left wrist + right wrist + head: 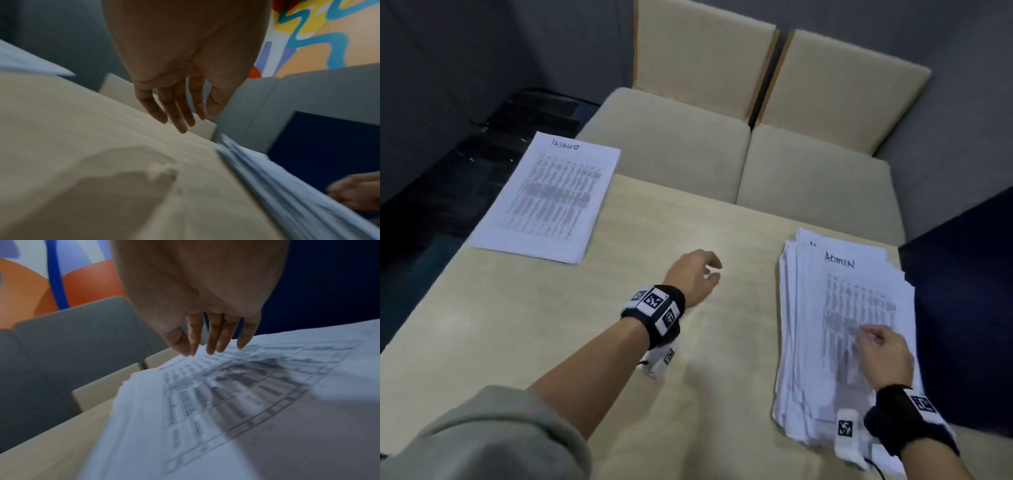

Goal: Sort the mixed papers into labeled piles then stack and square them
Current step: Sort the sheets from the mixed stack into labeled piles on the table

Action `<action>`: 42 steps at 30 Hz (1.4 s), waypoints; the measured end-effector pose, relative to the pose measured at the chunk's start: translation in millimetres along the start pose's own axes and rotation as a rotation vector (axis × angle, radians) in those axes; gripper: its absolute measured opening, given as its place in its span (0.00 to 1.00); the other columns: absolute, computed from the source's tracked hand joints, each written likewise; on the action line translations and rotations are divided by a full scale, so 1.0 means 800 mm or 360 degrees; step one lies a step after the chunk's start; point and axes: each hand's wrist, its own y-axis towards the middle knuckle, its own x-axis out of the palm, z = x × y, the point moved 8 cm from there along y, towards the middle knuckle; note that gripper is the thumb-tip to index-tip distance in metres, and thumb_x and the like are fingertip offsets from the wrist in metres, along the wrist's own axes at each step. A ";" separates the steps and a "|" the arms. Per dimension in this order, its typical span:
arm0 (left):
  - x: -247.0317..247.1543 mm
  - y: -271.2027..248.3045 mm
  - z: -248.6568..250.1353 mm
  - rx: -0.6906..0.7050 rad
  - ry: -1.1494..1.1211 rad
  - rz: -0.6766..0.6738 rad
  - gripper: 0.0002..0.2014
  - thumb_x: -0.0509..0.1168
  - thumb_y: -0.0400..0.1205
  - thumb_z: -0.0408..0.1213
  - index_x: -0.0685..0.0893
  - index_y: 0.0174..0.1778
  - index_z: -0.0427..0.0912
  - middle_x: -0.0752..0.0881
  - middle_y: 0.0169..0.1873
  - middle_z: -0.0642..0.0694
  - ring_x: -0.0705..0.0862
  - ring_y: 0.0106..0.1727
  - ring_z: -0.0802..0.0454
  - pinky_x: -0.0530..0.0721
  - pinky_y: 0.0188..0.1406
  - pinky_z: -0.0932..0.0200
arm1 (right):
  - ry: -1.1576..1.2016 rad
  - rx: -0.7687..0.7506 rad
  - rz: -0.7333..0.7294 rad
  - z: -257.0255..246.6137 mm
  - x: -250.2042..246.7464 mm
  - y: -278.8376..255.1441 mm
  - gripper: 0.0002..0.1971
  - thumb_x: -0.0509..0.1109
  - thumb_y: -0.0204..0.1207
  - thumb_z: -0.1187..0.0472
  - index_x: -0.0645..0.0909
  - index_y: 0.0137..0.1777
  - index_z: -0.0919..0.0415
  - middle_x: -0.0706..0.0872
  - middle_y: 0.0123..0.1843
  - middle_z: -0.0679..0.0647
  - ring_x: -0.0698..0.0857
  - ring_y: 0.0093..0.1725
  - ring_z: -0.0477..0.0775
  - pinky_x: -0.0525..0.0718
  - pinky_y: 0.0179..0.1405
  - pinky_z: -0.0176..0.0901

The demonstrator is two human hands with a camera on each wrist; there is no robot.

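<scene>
A thick, uneven pile of papers (835,329) lies at the table's right edge, its top sheet marked ADMIN over a printed grid. My right hand (883,346) rests on that top sheet with straight fingers (216,340) touching the print. A single sheet marked TASKLIST (548,198) lies at the far left corner, overhanging the table's left edge. My left hand (698,274) hovers over the bare middle of the table, fingers (176,112) relaxed and holding nothing. The pile's ragged left edge (277,178) shows in the left wrist view.
The light wood table (551,325) has two beige cushioned seats (739,154) beyond its far edge. A dark blue panel (962,308) stands close to the right of the pile. Grey walls rise behind and to the left.
</scene>
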 end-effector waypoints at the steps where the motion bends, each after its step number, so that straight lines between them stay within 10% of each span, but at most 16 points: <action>1: 0.034 -0.001 0.031 0.0016 -0.0037 -0.0050 0.10 0.66 0.82 0.40 0.85 0.58 0.45 0.86 0.57 0.47 0.86 0.53 0.52 0.83 0.57 0.51 | -0.0084 0.0099 0.0013 0.018 -0.012 0.007 0.13 0.70 0.78 0.55 0.85 0.58 0.61 0.83 0.62 0.66 0.82 0.59 0.68 0.79 0.59 0.54; 8: 0.181 -0.003 0.139 -0.0178 0.0199 -0.0134 0.16 0.63 0.84 0.42 0.82 0.64 0.36 0.84 0.59 0.42 0.83 0.58 0.43 0.81 0.55 0.53 | -0.0229 0.0244 -0.0193 0.090 -0.046 0.048 0.25 0.75 0.75 0.53 0.79 0.69 0.64 0.80 0.68 0.65 0.80 0.65 0.68 0.77 0.65 0.54; 13: 0.205 -0.006 0.147 -0.0313 0.0309 0.0002 0.15 0.64 0.82 0.41 0.84 0.61 0.39 0.85 0.57 0.42 0.83 0.56 0.43 0.80 0.52 0.55 | -0.0008 0.0131 -0.0211 0.102 -0.048 0.060 0.21 0.76 0.75 0.54 0.79 0.63 0.63 0.87 0.54 0.58 0.84 0.58 0.62 0.79 0.61 0.49; 19: 0.207 -0.020 0.138 -0.0501 0.0121 0.0141 0.13 0.69 0.79 0.40 0.81 0.58 0.43 0.87 0.50 0.45 0.85 0.51 0.46 0.84 0.52 0.52 | -0.0121 0.0173 -0.0240 0.097 -0.041 0.062 0.32 0.80 0.70 0.45 0.76 0.68 0.63 0.75 0.66 0.62 0.79 0.63 0.65 0.75 0.55 0.48; 31: 0.186 -0.016 0.110 -0.0552 0.0194 0.0230 0.18 0.65 0.83 0.50 0.72 0.36 0.41 0.79 0.31 0.46 0.78 0.34 0.43 0.70 0.29 0.56 | 0.0187 0.0058 0.0009 0.095 -0.049 0.056 0.11 0.71 0.80 0.63 0.76 0.39 0.67 0.81 0.34 0.56 0.78 0.39 0.62 0.74 0.37 0.46; 39: 0.155 -0.007 0.129 -0.0257 0.0943 0.0128 0.22 0.51 0.89 0.49 0.86 0.41 0.45 0.87 0.36 0.46 0.84 0.36 0.44 0.83 0.38 0.56 | 0.0531 0.0283 0.0344 0.111 -0.087 0.008 0.15 0.66 0.74 0.73 0.79 0.58 0.59 0.84 0.46 0.55 0.81 0.44 0.59 0.80 0.49 0.48; 42: 0.147 0.000 0.138 -0.0058 0.0870 0.0131 0.20 0.50 0.89 0.49 0.83 0.42 0.43 0.86 0.36 0.44 0.85 0.37 0.41 0.84 0.39 0.53 | 0.0829 0.0437 0.0196 0.117 -0.070 0.004 0.08 0.66 0.75 0.73 0.83 0.49 0.63 0.85 0.42 0.55 0.82 0.44 0.56 0.80 0.48 0.46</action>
